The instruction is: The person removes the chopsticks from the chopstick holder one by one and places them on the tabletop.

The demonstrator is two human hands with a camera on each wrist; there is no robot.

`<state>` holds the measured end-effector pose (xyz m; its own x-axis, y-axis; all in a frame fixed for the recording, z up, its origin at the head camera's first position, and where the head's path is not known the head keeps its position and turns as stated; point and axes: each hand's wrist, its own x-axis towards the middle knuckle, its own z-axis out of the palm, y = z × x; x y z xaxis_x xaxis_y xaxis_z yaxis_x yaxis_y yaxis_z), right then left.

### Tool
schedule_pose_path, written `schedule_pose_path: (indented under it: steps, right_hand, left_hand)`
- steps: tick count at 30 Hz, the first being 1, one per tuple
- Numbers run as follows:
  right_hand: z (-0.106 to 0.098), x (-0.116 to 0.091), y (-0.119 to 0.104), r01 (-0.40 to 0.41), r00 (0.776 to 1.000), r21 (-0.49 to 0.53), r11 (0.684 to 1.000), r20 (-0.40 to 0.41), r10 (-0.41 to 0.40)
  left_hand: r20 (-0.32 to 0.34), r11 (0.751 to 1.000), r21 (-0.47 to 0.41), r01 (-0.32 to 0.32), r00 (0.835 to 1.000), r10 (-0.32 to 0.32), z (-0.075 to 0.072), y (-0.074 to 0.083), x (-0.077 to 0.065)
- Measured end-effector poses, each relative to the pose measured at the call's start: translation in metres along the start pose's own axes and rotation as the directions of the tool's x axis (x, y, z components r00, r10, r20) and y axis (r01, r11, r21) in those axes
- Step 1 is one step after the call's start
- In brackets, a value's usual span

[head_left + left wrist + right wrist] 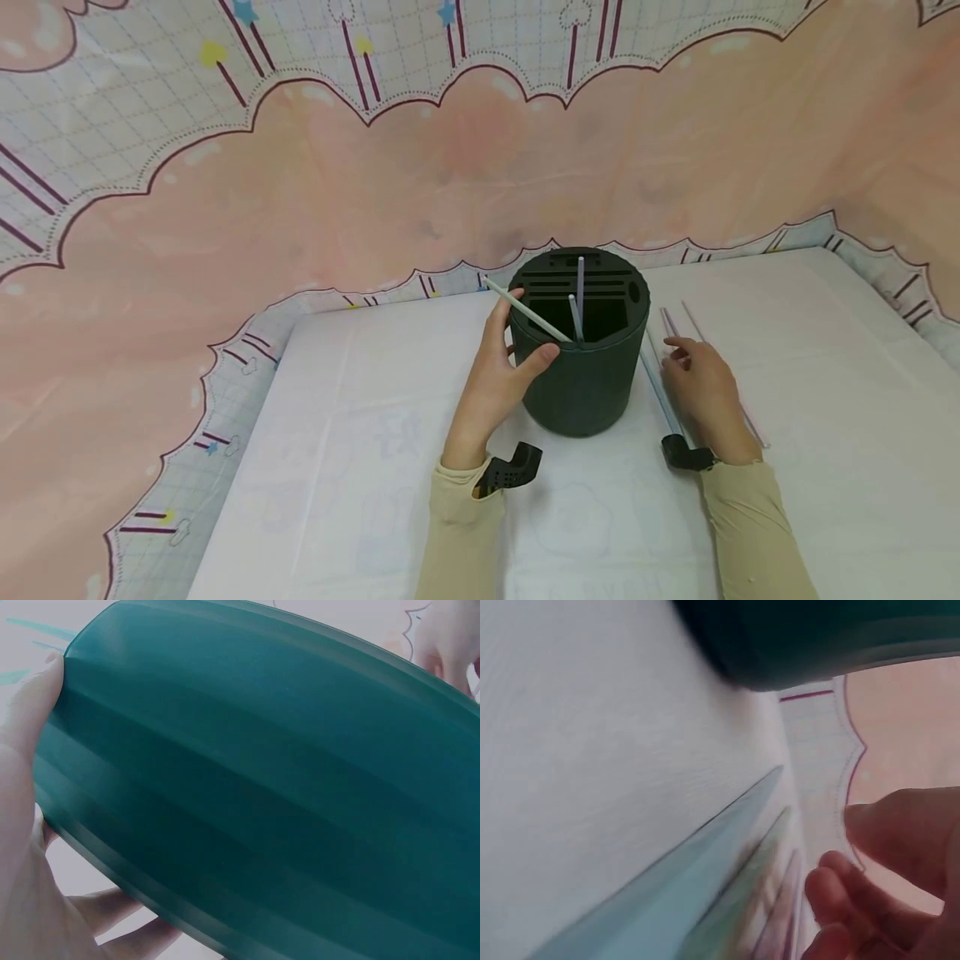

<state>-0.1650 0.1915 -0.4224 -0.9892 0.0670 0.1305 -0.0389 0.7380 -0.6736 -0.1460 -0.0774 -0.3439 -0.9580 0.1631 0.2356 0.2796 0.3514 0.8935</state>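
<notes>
A dark green cylindrical holder (581, 383) with a slotted top stands upright on the table. My left hand (491, 383) grips its left side near the rim, thumb (37, 697) at the front and fingers round the far side. A pale green stick (528, 310) leans out of the opening past my left fingertips, and two lilac sticks (581, 287) stand in it. To the holder's right, my right hand (701, 387) hovers over thin pastel sticks lying on the table, fingers bent with a gap to the thumb. In the right wrist view, a blue stick (660, 885) lies beside a green one (739, 900).
A white cloth (360, 467) covers the table. Behind it hangs a peach curtain (450, 183) with a scalloped print, its lower edge meeting the table's far side. A pink stick (693, 321) lies right of the others, partly hidden by my right hand.
</notes>
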Motion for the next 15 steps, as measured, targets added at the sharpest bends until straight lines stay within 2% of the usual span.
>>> schedule_pose_path:
  steps: [5,9,13,15]
  right_hand:
    - [-0.005,-0.001,-0.011,0.018,0.995,0.077,0.997,-0.104,-0.010]
    - [-0.004,0.004,-0.008,0.039,0.975,0.141,0.989,-0.220,-0.007]
    - [0.004,0.015,0.014,0.096,0.930,0.182,0.979,-0.367,-0.023]
    - [0.000,0.014,0.007,0.143,0.906,0.226,0.964,-0.421,-0.035]
  left_hand:
    - [-0.008,1.000,0.001,-0.009,1.000,0.009,-0.001,-0.001,-0.001]
    - [-0.009,1.000,0.000,-0.011,1.000,0.011,0.000,0.000,-0.002]
    - [-0.010,1.000,-0.002,-0.006,1.000,0.005,0.000,0.000,-0.001]
    - [-0.009,1.000,-0.001,-0.005,1.000,0.005,0.001,-0.001,0.000]
